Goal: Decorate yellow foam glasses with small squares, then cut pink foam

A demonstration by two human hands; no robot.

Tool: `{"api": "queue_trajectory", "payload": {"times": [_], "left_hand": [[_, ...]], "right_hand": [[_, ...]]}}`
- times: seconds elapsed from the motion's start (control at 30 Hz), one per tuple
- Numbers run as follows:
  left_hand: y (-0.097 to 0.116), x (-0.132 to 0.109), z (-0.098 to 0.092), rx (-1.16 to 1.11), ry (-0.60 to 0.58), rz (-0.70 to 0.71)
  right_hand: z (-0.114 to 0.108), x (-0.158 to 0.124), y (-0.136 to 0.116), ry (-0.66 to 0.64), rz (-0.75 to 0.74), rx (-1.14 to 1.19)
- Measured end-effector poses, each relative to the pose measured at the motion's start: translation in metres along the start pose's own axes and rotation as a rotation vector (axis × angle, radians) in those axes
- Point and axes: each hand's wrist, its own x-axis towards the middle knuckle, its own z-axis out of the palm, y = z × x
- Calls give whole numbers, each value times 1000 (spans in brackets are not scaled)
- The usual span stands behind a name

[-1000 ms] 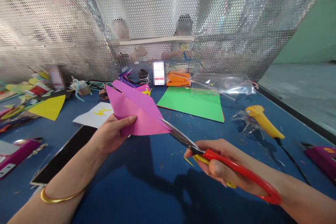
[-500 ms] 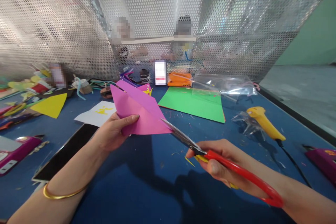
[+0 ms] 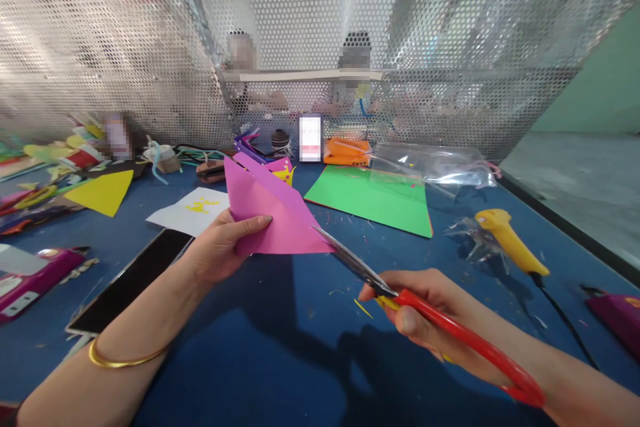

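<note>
A folded sheet of pink paper (image 3: 280,213) is pinched by my left hand (image 3: 225,243), thumb on its near face, above the blue table. My right hand (image 3: 425,310) grips red-handled scissors (image 3: 445,320). The scissors' blades meet the paper's lower right corner, one blade tip lying over its near face. Yellow scraps show around the right-hand fingers. Below my left wrist lies a dark flat tablet-like device (image 3: 135,280). White paper with yellow bits (image 3: 193,210) is just behind the left hand.
Green paper sheets (image 3: 375,200) and a clear plastic bag (image 3: 435,167) lie toward the back. A yellow glue gun (image 3: 510,240) with a cord is at right. A lit phone (image 3: 310,138) stands before the perforated metal screen (image 3: 310,7). Yellow paper (image 3: 105,191) lies left.
The view has shifted slightly, so most things sit a little further right. The scissors stay at the pink paper's corner, their blades looking closer together; both hands keep their hold.
</note>
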Motion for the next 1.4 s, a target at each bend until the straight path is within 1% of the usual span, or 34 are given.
{"api": "queue_trajectory", "payload": {"times": [0.07,0.13,0.2,0.3,0.37,0.47,0.57,0.67,0.8,0.93,1.03,1.17,1.27,1.4], "left_hand": [[1,-1,0,9,8,5],[1,-1,0,5,10,16],[1,0,-1,-7,8,29],[2,1,0,-18,23,31],[3,1,1,-25,42,27],[4,0,4,-31,47,10],[3,0,4,-28,38,2],[1,1,0,-48,1,16],[-2,4,-4,-77,-44,42],[-2,4,-4,-99,-50,55],[-2,3,-3,-78,-36,52],[-1,2,-1,-39,-9,49],[-1,2,0,-32,3,45],[0,1,0,-44,14,42]], "right_hand": [[-1,1,2,-26,-27,-19],[-4,2,5,-72,-88,-55],[-6,2,6,-92,-129,-87],[-7,-1,5,-82,-97,-119],[-5,-4,3,-52,-66,-135],[-3,-6,1,4,-67,-135],[-4,-5,2,-25,-80,-132],[-5,-4,4,-56,-89,-135],[-5,-5,4,-51,-109,-145],[-6,-5,5,-58,-126,-138],[-6,-5,5,-59,-116,-136],[-3,-6,3,8,-119,-150],[0,-7,1,46,-86,-148],[2,-7,0,33,-43,-105]]}}
